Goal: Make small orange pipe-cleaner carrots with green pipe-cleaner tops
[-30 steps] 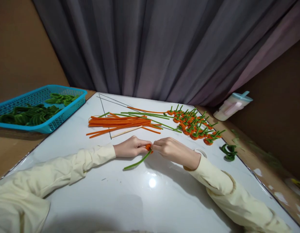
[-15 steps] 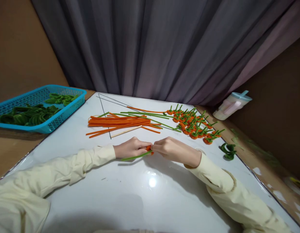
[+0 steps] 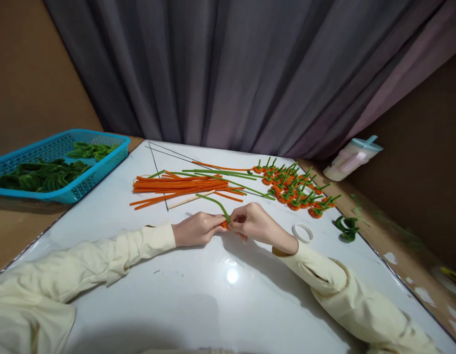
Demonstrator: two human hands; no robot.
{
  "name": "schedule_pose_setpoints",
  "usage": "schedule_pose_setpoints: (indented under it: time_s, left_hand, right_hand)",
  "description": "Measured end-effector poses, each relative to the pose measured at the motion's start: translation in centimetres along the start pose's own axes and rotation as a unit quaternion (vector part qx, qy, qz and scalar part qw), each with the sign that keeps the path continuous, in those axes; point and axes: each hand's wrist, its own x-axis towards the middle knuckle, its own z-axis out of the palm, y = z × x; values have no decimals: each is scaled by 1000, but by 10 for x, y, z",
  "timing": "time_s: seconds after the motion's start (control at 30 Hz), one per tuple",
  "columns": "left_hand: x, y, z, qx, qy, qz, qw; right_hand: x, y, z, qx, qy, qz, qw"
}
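Note:
My left hand [image 3: 196, 229] pinches a small orange fuzzy pipe-cleaner piece [image 3: 224, 224], mostly covered by the fingers. From it a green pipe cleaner [image 3: 219, 203] curves up and to the left. My right hand [image 3: 254, 223] closes its thumb and finger on the green pipe cleaner's base, right beside the orange piece. Behind the hands lies a bundle of orange pipe cleaners [image 3: 180, 185], with several green ones [image 3: 228, 176] next to it. Small orange pumpkin-like pieces with green stems [image 3: 287, 189] crowd the table's back right.
A blue basket [image 3: 75, 191] of green coiled pieces stands at the left. A white ring [image 3: 302, 233] lies by my right wrist, near dark green curled pieces [image 3: 346, 229]. A wooden stick [image 3: 191, 200] rests before the bundle. A lidded cup [image 3: 351, 160] stands back right.
The green pipe cleaner has swung from pointing left and down to standing up from the orange piece. My right hand has shifted slightly, uncovering the white ring.

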Motion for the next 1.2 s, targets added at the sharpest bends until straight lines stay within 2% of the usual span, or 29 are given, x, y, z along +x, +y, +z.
schedule_pose_setpoints:
  time_s: [0.1, 0.23, 0.3, 0.4, 0.5, 0.53, 0.6, 0.63, 0.7, 0.77, 0.87, 0.93, 1.0, 1.07, 1.13, 1.2]
  left_hand:
    - [-1, 0, 2, 38, 33, 27, 998]
    - [-3, -8, 9, 101, 126, 129, 979]
    - [-5, -12, 12, 126, 153, 160, 967]
    - [-5, -12, 14, 103, 156, 131, 974]
    - [-1, -5, 8, -55, 115, -6, 992]
    - [1, -1, 4, -135, 96, -61, 984]
    - [6, 4, -4, -306, 61, -151, 938]
    - [8, 5, -8, -379, 42, -185, 906]
    - [11, 5, -14, -474, 15, -222, 852]
    - [12, 3, -15, -512, 2, -227, 828]
    - [11, 0, -11, -488, 13, -219, 845]
    - [9, 1, -9, -445, 33, -204, 872]
    - [7, 3, -8, -394, 43, -179, 901]
    - [5, 4, -6, -319, 45, -150, 935]
    - [3, 3, -4, -228, 61, -104, 966]
    - [1, 1, 0, -155, 96, -46, 982]
  right_hand:
    - [3, 3, 0, 155, 5, 75, 985]
    - [5, 5, 1, 310, 7, 133, 941]
    - [6, 7, 2, 360, 13, 154, 920]
    - [7, 9, 3, 375, 31, 150, 914]
    - [6, 10, 0, 263, 59, 82, 960]
    - [5, 9, -2, 194, 67, 41, 978]
    - [3, 10, -6, 35, 78, -70, 994]
    - [2, 10, -8, -41, 80, -135, 987]
    - [0, 12, -11, -164, 84, -248, 951]
    - [-1, 15, -11, -247, 82, -305, 916]
    - [-1, 17, -8, -290, 83, -303, 904]
    - [-1, 15, -6, -249, 95, -273, 924]
    - [-1, 11, -6, -165, 89, -210, 960]
    - [-1, 7, -8, -64, 64, -119, 989]
    - [-1, 4, -9, 47, 39, -34, 998]
    - [0, 3, -9, 156, 24, 18, 987]
